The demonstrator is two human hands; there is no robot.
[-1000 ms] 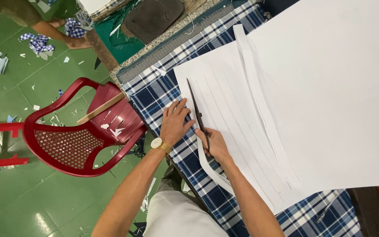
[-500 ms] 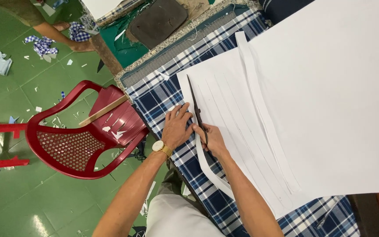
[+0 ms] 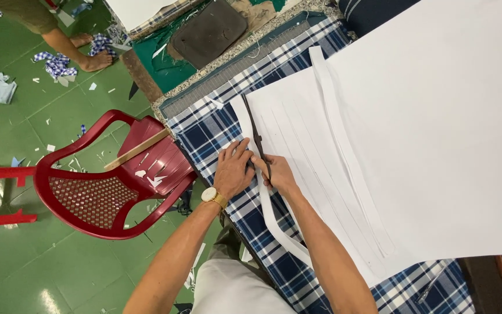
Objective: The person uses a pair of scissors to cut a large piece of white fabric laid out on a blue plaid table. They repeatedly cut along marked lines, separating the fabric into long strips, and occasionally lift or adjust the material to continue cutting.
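a red plastic chair (image 3: 100, 192) stands on the green floor (image 3: 18, 116) beside the counter (image 3: 204, 125); the left hand (image 3: 233, 170), watch on wrist, presses flat and open on a white paper sheet (image 3: 297, 134), while the right hand (image 3: 277, 174) grips dark scissors (image 3: 257, 139) lying along the sheet's cut strip (image 3: 274, 224).

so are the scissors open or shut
Nearly shut: the scissors show as one thin dark line on the white sheet, handles in the right hand.
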